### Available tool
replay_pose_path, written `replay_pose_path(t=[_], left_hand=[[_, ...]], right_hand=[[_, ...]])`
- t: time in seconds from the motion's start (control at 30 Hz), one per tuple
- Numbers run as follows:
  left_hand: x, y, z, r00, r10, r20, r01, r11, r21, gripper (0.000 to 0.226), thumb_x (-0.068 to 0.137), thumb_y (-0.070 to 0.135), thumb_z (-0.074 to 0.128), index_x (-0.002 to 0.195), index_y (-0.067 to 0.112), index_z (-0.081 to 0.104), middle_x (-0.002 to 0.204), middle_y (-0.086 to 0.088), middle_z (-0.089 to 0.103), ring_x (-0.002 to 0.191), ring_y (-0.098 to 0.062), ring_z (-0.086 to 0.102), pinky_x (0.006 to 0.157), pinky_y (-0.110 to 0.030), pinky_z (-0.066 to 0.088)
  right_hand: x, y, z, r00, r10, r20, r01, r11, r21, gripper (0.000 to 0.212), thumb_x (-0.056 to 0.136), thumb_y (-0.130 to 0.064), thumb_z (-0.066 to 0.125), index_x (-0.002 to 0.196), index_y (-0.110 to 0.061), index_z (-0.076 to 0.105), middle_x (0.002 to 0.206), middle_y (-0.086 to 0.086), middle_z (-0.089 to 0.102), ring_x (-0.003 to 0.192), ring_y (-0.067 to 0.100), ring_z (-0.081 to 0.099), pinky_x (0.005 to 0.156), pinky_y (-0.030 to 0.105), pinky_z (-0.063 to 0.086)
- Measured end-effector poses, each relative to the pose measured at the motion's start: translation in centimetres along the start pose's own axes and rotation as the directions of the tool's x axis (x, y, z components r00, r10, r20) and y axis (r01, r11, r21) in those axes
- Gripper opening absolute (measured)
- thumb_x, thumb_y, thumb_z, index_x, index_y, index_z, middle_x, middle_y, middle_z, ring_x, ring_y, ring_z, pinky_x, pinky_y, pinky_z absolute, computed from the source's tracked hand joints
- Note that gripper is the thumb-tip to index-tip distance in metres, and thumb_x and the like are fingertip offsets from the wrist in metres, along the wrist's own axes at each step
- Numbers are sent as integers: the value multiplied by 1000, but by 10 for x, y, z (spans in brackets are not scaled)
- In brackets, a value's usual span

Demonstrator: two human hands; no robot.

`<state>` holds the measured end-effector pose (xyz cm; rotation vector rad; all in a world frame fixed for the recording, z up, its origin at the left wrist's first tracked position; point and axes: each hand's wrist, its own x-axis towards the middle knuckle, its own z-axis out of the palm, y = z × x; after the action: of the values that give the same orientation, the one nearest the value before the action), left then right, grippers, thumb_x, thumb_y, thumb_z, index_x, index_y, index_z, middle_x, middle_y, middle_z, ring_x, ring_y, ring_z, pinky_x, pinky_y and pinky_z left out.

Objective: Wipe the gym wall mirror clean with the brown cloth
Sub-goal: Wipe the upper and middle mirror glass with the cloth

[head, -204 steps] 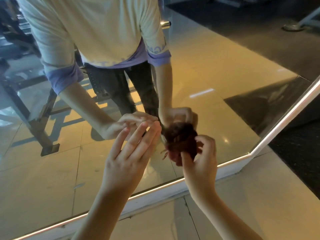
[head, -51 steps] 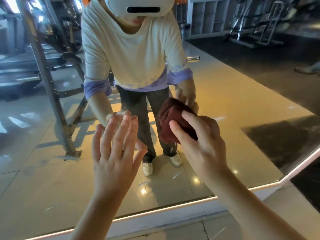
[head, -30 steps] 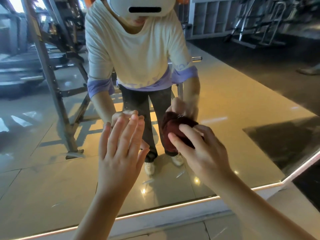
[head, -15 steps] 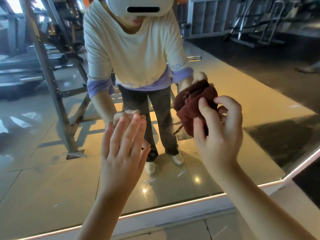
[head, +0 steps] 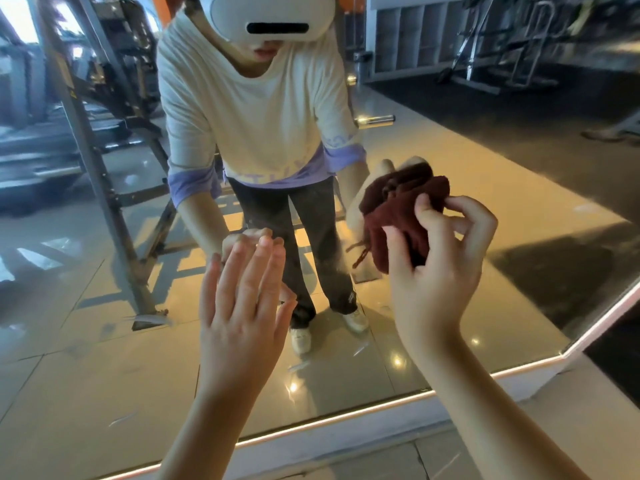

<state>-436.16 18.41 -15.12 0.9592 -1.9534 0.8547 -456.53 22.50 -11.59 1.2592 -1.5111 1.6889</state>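
Observation:
The wall mirror (head: 104, 358) fills most of the head view, its lit lower edge running along the floor. My left hand (head: 242, 306) is flat, fingers straight and together, fingertips against the glass left of centre. My right hand (head: 440, 258) grips the bunched brown cloth (head: 398, 216) and holds it against the mirror to the right, at the height of my reflected waist. Loose threads hang from the cloth's lower left. Part of the cloth is hidden behind my fingers.
The mirror's pale frame (head: 346, 431) meets the tiled floor (head: 381, 462) at the bottom, and its right edge (head: 606, 320) slants upward. Reflected in the glass are a person, a metal rack (head: 104, 202), gym machines and a dark mat (head: 519, 116).
Over the last second my right hand has carried the cloth up and to the right across the glass. My left hand has stayed in place on the mirror.

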Motion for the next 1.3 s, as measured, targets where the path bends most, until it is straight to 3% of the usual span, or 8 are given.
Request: replay_pose_path(t=[0.23,0.4,0.57,0.73,0.93,1.1,1.23,1.3], left_hand=[[-1,-3,0,1000,15,-2,-15,1000,12,73,90,22,73,151,6,36,153,-13,35,142,-33,34,124,-46,18],[-1,-3,-2,1000,12,12,-12,1000,2,73,89,20,75,151,6,37,154,-13,36,142,-33,33,123,-47,18],[-1,-5,-1,999,28,-15,-28,1000,11,73,89,20,75,150,7,37,153,-11,37,141,-32,35,122,-46,21],[-1,-5,-1,1000,20,7,-20,1000,-10,73,89,19,71,151,7,34,154,-13,34,143,-33,32,125,-44,12],[-2,-5,0,1000,19,-24,-20,1000,-6,75,89,19,74,152,8,34,154,-11,36,143,-31,34,125,-44,16],[-3,-3,1,1000,9,-14,-9,1000,-7,73,91,19,70,152,7,32,154,-12,36,143,-32,33,125,-44,15],[-4,-1,2,1000,9,-30,-8,1000,4,70,92,20,70,151,7,36,153,-11,37,142,-31,35,124,-44,17],[-4,-2,2,999,13,-29,-12,1000,8,70,92,21,70,151,7,36,153,-12,37,141,-32,35,124,-44,17]], right_hand=[[-3,-17,6,967,-213,141,210,977,34,29,91,-21,68,117,-15,56,124,11,43,99,33,59,72,35,57],[-4,-16,9,999,33,-37,-31,999,45,22,90,-11,71,110,-5,66,123,21,50,105,34,58,76,43,57],[-30,-18,8,932,-288,218,286,957,41,28,91,-16,65,117,-19,56,123,7,46,102,28,55,75,36,55],[0,-6,4,999,-7,-38,8,1000,16,21,90,-10,69,111,-5,65,125,9,43,104,35,58,78,43,56],[-52,-3,2,877,-379,294,394,919,9,18,97,-12,50,109,-15,63,120,7,49,98,26,54,74,34,53],[-23,-3,1,999,-21,48,21,1000,0,27,85,-8,70,109,-15,59,124,7,45,100,33,57,80,34,53],[-46,-9,4,902,-340,265,345,938,32,34,83,-4,67,112,-17,56,122,8,47,100,27,54,78,33,53],[-35,1,-2,922,-301,243,309,951,3,37,81,-5,69,111,-20,55,122,5,48,100,25,55,76,30,53]])
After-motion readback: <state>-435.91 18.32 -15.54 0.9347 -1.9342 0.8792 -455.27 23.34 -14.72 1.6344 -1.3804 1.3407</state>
